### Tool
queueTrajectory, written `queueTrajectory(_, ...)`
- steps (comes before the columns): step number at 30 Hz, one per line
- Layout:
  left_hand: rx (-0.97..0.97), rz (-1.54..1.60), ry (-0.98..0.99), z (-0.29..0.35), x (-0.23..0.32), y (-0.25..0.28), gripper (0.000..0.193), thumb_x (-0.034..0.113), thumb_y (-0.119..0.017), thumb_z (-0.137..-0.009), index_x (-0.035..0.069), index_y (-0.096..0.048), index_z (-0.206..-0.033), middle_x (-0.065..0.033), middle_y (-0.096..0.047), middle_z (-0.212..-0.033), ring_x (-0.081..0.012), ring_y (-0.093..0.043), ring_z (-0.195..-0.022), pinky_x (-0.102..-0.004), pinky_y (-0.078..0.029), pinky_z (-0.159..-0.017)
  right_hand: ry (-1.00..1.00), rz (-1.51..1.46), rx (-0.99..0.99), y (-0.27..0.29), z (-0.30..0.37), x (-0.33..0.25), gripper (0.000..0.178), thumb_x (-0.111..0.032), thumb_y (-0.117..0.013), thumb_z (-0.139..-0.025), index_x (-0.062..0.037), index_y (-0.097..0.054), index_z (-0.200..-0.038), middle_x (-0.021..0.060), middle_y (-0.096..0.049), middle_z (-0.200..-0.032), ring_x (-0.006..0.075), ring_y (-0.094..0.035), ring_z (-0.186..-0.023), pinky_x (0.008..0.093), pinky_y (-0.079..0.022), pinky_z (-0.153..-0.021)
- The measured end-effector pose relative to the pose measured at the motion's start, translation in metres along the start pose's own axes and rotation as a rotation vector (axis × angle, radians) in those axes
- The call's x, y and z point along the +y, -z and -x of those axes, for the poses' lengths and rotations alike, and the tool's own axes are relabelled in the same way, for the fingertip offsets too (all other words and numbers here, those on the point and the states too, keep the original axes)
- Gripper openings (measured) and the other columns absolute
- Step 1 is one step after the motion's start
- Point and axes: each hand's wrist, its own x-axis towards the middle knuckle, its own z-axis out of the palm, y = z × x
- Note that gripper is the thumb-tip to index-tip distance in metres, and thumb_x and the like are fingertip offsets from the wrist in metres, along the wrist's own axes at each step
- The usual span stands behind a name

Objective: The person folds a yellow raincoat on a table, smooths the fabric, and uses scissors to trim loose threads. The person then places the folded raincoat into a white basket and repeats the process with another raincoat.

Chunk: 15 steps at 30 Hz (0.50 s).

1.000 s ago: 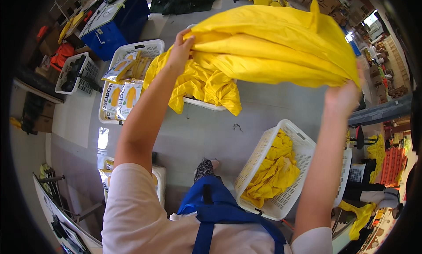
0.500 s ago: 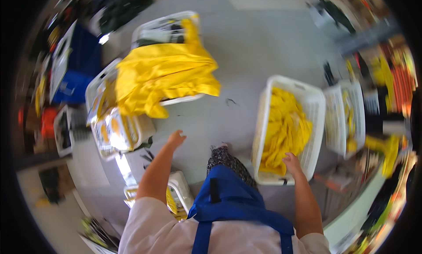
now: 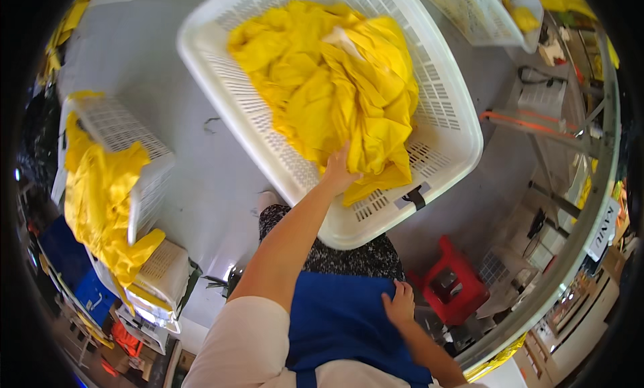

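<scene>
In a white basket, yellow fabric, left grip touching it

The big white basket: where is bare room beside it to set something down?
Mostly bare floor lies between the big basket and the left basket. Crowded: inside the big one, yellow cloth and left hand; lower right, red stool.

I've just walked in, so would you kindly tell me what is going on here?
A person in a blue apron has the left hand inside a large white basket, touching the crumpled yellow fabric there. The right hand is in front of the apron, with nothing visible in it. Off to the left, more yellow fabric drapes over another white basket.
</scene>
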Motion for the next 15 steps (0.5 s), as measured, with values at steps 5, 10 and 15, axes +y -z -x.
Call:
queueTrajectory(5,0.286,0.081,0.564,-0.137,-0.029,-0.103,0.106,0.036,-0.073,-0.069,0.005,-0.007,-0.146,-0.0286,-0.039,-0.134,-0.0365,-0.040,-0.126,-0.0390,-0.035,-0.103,-0.004,0.145,0.043,0.025,-0.030,0.014,0.058,-0.032,-0.064,-0.075,-0.0067,-0.045,-0.124,0.0188,-0.041,-0.125,0.0385,-0.042,-0.114,0.0502,-0.036,-0.092)
queueTrajectory(10,0.288,0.348,0.260,-0.106,0.020,-0.098,0.075,0.022,-0.062,-0.073,-0.001,-0.030,-0.137,-0.0281,-0.052,-0.121,-0.0407,-0.053,-0.109,-0.0417,-0.043,-0.090,-0.019,0.024,0.040,0.031,-0.043,0.046,0.059,-0.032,-0.065,-0.074,-0.0070,-0.046,-0.123,0.0190,-0.042,-0.125,0.0382,-0.042,-0.114,0.0497,-0.035,-0.092)
queueTrajectory(15,-0.187,0.583,0.147,0.123,0.138,-0.046,0.087,0.013,-0.067,-0.075,-0.003,-0.015,-0.143,-0.0210,-0.045,-0.132,-0.0285,-0.043,-0.124,-0.0344,-0.033,-0.105,-0.081,-0.861,0.177,0.026,-0.060,0.084,0.049,-0.032,-0.054,-0.091,0.0016,-0.044,-0.126,0.0177,-0.044,-0.128,0.0278,-0.044,-0.116,0.0364,-0.035,-0.099)
